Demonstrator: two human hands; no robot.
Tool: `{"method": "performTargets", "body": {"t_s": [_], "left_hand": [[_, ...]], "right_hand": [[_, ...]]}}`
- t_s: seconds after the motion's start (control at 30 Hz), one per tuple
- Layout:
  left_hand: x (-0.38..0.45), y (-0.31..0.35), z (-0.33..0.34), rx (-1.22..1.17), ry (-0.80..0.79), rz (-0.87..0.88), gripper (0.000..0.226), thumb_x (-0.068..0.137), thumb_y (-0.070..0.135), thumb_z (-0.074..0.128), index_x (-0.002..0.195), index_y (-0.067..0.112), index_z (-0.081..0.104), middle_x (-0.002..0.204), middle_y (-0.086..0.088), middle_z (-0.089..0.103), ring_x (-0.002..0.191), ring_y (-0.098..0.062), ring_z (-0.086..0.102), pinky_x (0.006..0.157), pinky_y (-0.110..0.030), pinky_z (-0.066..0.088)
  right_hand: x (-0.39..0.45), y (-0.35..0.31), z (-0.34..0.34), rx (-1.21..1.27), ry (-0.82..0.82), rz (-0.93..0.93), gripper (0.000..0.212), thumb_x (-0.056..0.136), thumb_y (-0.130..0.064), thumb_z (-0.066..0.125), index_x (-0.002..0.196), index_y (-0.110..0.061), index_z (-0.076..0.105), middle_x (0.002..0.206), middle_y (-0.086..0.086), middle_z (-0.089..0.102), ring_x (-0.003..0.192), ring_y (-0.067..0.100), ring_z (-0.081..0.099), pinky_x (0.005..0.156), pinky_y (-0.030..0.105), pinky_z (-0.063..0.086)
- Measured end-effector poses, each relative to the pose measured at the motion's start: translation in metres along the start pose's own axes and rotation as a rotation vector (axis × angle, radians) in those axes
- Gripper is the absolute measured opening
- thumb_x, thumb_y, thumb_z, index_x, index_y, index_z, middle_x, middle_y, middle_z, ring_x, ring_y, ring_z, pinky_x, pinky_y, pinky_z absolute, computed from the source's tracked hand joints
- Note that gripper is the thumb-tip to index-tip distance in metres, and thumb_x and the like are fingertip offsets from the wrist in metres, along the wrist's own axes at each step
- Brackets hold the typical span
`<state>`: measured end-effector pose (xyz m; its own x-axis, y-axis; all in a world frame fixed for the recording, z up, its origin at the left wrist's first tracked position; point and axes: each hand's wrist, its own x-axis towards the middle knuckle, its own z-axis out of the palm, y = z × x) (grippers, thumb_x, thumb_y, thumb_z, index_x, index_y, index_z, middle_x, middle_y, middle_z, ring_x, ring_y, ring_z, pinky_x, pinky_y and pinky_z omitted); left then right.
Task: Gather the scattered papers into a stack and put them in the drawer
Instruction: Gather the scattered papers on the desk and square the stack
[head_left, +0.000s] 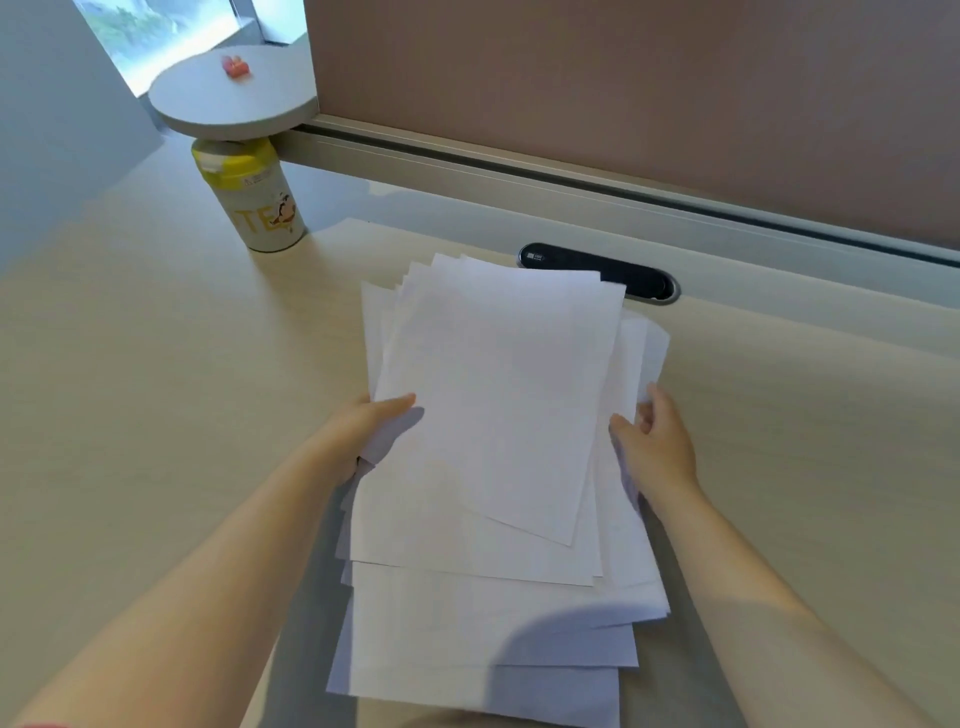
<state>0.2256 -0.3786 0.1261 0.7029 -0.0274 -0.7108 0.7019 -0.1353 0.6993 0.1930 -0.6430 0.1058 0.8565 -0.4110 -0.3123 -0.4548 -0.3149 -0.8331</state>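
A loose, uneven pile of several white paper sheets (493, 415) lies fanned out on the pale wooden desk (156, 364), its edges not lined up. My left hand (371, 421) grips the pile's left edge, thumb on top of the upper sheets and fingers beneath. My right hand (652, 441) presses against the right edge, fingers curled around the sheets there. The lower sheets spread toward the near edge of the desk. No drawer is in view.
A cream canister with a yellow lid (249, 197) stands at the back left under a round grey shelf (234, 93) holding a small red object (236, 66). A black cable port (597, 270) sits behind the papers. A brown partition (623, 93) walls the back.
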Motion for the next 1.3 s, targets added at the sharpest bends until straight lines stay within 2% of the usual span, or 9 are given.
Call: {"method": "performTargets", "body": {"t_s": [0.1, 0.2, 0.33, 0.53, 0.63, 0.83, 0.93, 1.03, 1.3], "left_hand": [[0.007, 0.001, -0.004, -0.023, 0.061, 0.002, 0.063, 0.085, 0.031, 0.058, 0.137, 0.0, 0.041, 0.143, -0.011, 0.046, 0.13, -0.023, 0.046, 0.087, -0.022, 0.035], [0.016, 0.0, 0.0, 0.007, 0.118, -0.004, 0.047, 0.088, 0.01, 0.056, 0.131, -0.008, 0.044, 0.14, -0.021, 0.048, 0.129, -0.032, 0.047, 0.093, -0.032, 0.037], [0.018, 0.002, 0.007, 0.072, 0.202, 0.033, 0.042, 0.087, 0.004, 0.057, 0.123, -0.015, 0.048, 0.116, -0.028, 0.062, 0.093, -0.032, 0.06, 0.082, -0.037, 0.046], [0.006, 0.003, 0.024, -0.026, -0.069, -0.128, 0.078, 0.059, 0.023, 0.083, 0.124, -0.005, 0.051, 0.13, -0.015, 0.059, 0.115, -0.029, 0.059, 0.105, -0.045, 0.042], [0.01, -0.002, 0.039, -0.092, 0.061, 0.003, 0.044, 0.082, -0.005, 0.059, 0.124, -0.012, 0.049, 0.11, -0.014, 0.064, 0.114, -0.035, 0.056, 0.1, -0.038, 0.041], [-0.011, 0.003, 0.026, -0.181, 0.138, 0.188, 0.023, 0.086, -0.016, 0.045, 0.082, 0.004, 0.055, 0.081, -0.003, 0.054, 0.09, -0.021, 0.05, 0.06, -0.011, 0.05], [-0.028, 0.008, 0.011, -0.216, 0.135, 0.257, 0.032, 0.086, -0.016, 0.044, 0.115, -0.004, 0.052, 0.088, -0.003, 0.054, 0.097, -0.023, 0.05, 0.081, -0.016, 0.046], [-0.05, 0.014, -0.006, -0.219, 0.136, 0.305, 0.03, 0.086, -0.014, 0.046, 0.11, 0.005, 0.049, 0.081, 0.0, 0.054, 0.092, -0.02, 0.05, 0.093, -0.025, 0.034], [-0.11, 0.032, -0.05, -0.225, 0.212, 0.444, 0.021, 0.082, -0.008, 0.057, 0.074, 0.011, 0.058, 0.077, -0.006, 0.06, 0.076, -0.022, 0.056, 0.072, -0.026, 0.046]], "right_hand": [[0.008, -0.008, -0.011, 0.386, 0.045, 0.301, 0.005, 0.084, -0.007, 0.054, 0.079, -0.006, 0.052, 0.072, 0.01, 0.047, 0.057, 0.017, 0.044, 0.048, 0.02, 0.038], [0.017, -0.004, -0.018, 0.387, -0.062, 0.43, 0.026, 0.084, -0.01, 0.055, 0.059, -0.009, 0.048, 0.057, 0.005, 0.043, 0.038, 0.011, 0.033, 0.032, 0.013, 0.024], [0.019, -0.003, -0.015, 0.189, -0.098, 0.327, 0.024, 0.083, -0.007, 0.056, 0.062, -0.011, 0.044, 0.058, 0.004, 0.038, 0.049, 0.015, 0.032, 0.038, 0.018, 0.029], [0.022, -0.001, -0.013, 0.217, -0.052, 0.153, 0.01, 0.073, -0.005, 0.059, 0.071, -0.01, 0.05, 0.076, 0.008, 0.051, 0.073, 0.019, 0.049, 0.071, 0.03, 0.039], [0.025, 0.0, -0.018, 0.347, -0.071, 0.181, 0.019, 0.077, 0.003, 0.059, 0.071, -0.014, 0.052, 0.081, 0.006, 0.056, 0.074, 0.018, 0.054, 0.083, 0.033, 0.042], [0.023, -0.009, -0.032, 0.649, -0.314, 0.382, 0.007, 0.085, -0.006, 0.057, 0.088, -0.004, 0.062, 0.068, 0.005, 0.075, 0.059, 0.014, 0.071, 0.059, 0.025, 0.059], [0.009, -0.026, -0.032, 0.659, -0.534, 0.398, 0.023, 0.073, -0.017, 0.069, 0.093, -0.006, 0.067, 0.075, 0.005, 0.077, 0.067, 0.02, 0.073, 0.058, 0.031, 0.06], [-0.002, -0.043, -0.027, 0.612, -0.614, 0.322, 0.058, 0.044, -0.022, 0.086, 0.096, -0.003, 0.069, 0.08, 0.008, 0.077, 0.071, 0.023, 0.074, 0.06, 0.033, 0.059], [-0.046, -0.109, -0.015, 0.563, -0.509, 0.049, 0.035, 0.081, 0.005, 0.057, 0.115, -0.001, 0.054, 0.089, 0.007, 0.065, 0.078, 0.019, 0.062, 0.06, 0.022, 0.057]]}}
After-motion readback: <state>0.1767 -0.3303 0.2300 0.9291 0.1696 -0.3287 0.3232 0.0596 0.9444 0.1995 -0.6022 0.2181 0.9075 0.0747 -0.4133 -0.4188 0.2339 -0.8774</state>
